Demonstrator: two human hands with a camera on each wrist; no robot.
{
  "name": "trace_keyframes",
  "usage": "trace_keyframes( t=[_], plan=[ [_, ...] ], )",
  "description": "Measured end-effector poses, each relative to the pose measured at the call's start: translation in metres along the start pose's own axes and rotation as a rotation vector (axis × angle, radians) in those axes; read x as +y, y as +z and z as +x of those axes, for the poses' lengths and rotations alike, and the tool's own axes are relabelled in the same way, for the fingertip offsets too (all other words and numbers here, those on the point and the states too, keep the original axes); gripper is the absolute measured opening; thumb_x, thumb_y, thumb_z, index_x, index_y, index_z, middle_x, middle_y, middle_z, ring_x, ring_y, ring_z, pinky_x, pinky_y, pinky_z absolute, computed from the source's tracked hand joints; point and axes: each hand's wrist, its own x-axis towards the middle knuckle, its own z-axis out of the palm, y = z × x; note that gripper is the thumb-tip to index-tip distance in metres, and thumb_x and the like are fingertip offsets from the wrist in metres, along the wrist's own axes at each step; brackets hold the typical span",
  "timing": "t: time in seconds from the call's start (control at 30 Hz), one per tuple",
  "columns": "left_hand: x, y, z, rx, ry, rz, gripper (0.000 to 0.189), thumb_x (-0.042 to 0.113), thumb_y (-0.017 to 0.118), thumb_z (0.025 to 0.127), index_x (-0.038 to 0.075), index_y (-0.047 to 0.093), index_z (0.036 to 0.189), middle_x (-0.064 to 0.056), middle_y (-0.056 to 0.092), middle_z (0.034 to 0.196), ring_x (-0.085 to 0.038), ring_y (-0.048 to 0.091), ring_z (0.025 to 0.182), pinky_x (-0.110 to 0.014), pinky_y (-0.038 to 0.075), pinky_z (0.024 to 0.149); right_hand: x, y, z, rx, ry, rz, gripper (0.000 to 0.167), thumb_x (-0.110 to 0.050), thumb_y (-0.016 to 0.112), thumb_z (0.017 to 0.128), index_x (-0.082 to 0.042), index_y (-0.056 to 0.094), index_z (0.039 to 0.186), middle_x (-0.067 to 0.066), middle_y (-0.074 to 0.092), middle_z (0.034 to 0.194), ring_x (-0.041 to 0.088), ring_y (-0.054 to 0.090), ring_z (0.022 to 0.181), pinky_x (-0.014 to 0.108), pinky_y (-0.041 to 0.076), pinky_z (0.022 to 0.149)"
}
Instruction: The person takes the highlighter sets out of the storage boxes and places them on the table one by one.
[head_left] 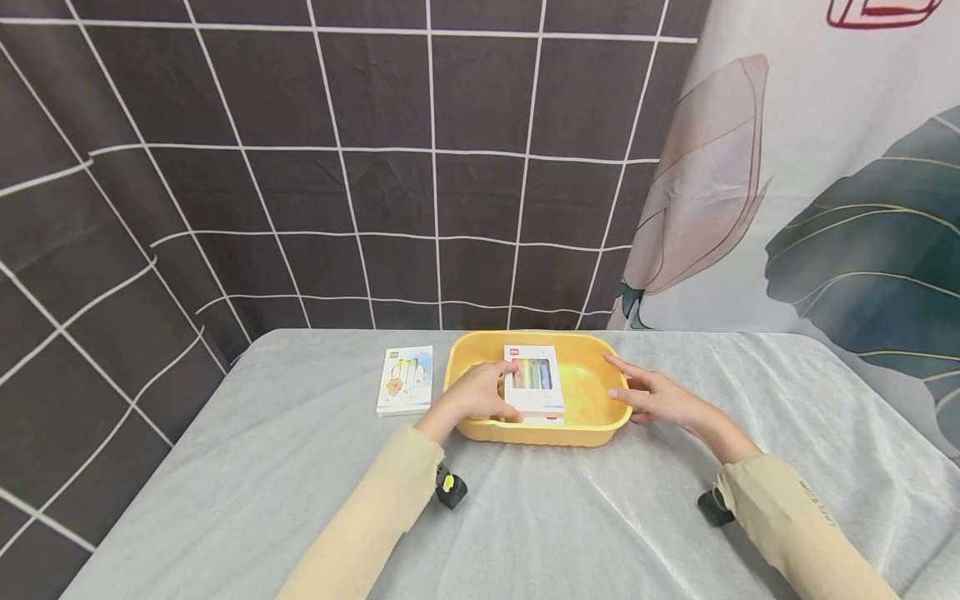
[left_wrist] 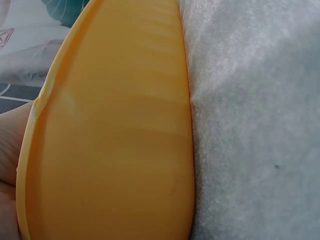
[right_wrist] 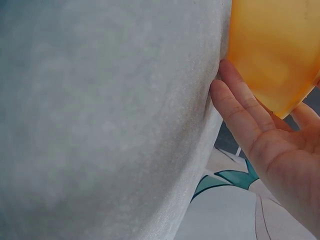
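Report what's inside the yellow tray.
Inside the yellow tray is a white box with a multicolored front, the left hand at its side. Anything beneath the box or that hand is covered.

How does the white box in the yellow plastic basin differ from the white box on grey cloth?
The left hand holds the basin box; the cloth box lies unheld outside the basin. The basin box shows a multicoloured panel; the cloth box, a brownish patch. Both are white rectangles.
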Motion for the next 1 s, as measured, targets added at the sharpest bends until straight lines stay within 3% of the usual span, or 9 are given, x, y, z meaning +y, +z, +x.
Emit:
trace_keyframes(
  t=[0.2, 0.47, 0.7, 1.0],
  plan=[
    [-0.0007, -0.0002, -0.0006, 0.007, -0.008, -0.023, 0.081, 0.023, 0.081, 0.065, 0.012, 0.043, 0.136, -0.011, 0.053, 0.128, -0.024, 0.049, 0.114, -0.037, 0.039, 0.096, 0.0005, 0.0004, 0.0004, 0.002, 0.002, 0.004, 0.071, -0.025, 0.056, 0.090, -0.006, 0.014, 0.145, 0.031, 0.045, 0.122, 0.022, 0.055, 0.089, 0.031, 0.052, 0.068],
    [-0.0018, -0.0013, -0.0013, 0.046, -0.041, -0.149, 0.078, 0.022, 0.082, 0.063, 0.012, 0.047, 0.131, -0.010, 0.056, 0.119, -0.021, 0.052, 0.103, -0.035, 0.042, 0.089, -0.0010, 0.0003, 0.0007, 0.002, 0.017, 0.013, 0.073, -0.025, 0.056, 0.090, -0.006, 0.013, 0.145, 0.031, 0.043, 0.122, 0.022, 0.055, 0.086, 0.030, 0.052, 0.066],
    [-0.0020, -0.0020, -0.0013, 0.056, -0.039, -0.168, 0.080, 0.022, 0.082, 0.063, 0.014, 0.045, 0.134, -0.010, 0.056, 0.117, -0.020, 0.056, 0.095, -0.030, 0.045, 0.080, -0.0008, 0.0000, 0.0010, -0.003, 0.019, 0.011, 0.073, -0.026, 0.056, 0.091, -0.006, 0.013, 0.146, 0.032, 0.042, 0.124, 0.023, 0.055, 0.090, 0.031, 0.052, 0.068],
    [-0.0017, -0.0025, -0.0017, 0.063, -0.032, -0.209, 0.081, 0.024, 0.082, 0.064, 0.016, 0.044, 0.135, -0.009, 0.056, 0.110, -0.020, 0.055, 0.094, -0.030, 0.045, 0.077, -0.0019, 0.0000, 0.0008, -0.001, 0.031, -0.001, 0.072, -0.026, 0.055, 0.091, -0.006, 0.013, 0.146, 0.032, 0.041, 0.125, 0.023, 0.054, 0.092, 0.031, 0.052, 0.070]
  ],
)
